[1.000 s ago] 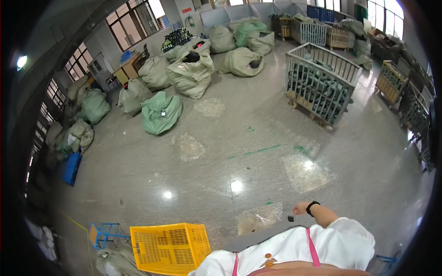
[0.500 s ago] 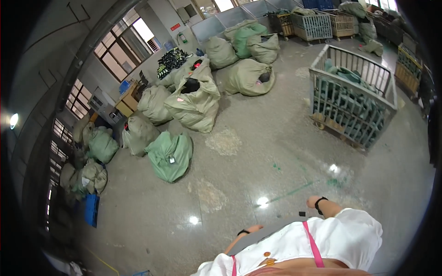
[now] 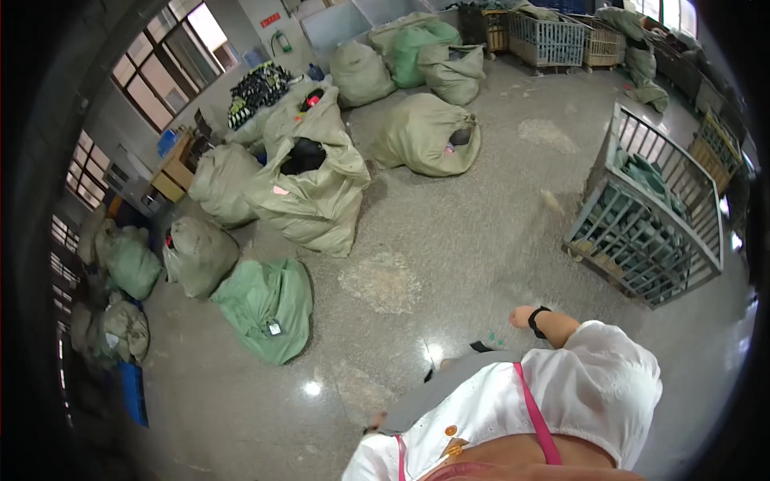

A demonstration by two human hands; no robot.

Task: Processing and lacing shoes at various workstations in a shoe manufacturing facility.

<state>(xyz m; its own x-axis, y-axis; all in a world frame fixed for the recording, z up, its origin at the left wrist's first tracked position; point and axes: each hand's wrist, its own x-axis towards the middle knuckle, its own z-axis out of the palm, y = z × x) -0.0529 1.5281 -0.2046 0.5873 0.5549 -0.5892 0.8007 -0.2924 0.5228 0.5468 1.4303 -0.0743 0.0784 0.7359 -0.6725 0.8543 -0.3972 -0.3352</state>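
My right hand [image 3: 521, 316] hangs out in front of my body at the lower right. A black band circles its wrist. The fingers look loosely curled in, and I see nothing held in them. Of my left hand [image 3: 377, 421] only a small part shows beside my grey apron [image 3: 469, 383]; its fingers are hidden. Neither hand touches anything I can make out. Closest among the sacks is a tied green sack [image 3: 277, 313] with a small white tag, on the floor ahead to the left.
A grey barred cart [image 3: 650, 216] on wheels, loaded with green pieces, stands to the right. Bulging pale sacks, including an open-topped sack [image 3: 321, 200] with dark contents, stand at left and centre. Further carts [image 3: 545, 40] line the back. A blue panel [image 3: 133, 393] lies far left.
The view has moved nearer the sacks, with the green sack lower and larger. The barred cart has shifted right in view. My right hand has swung forward; my left has dropped back behind the apron.
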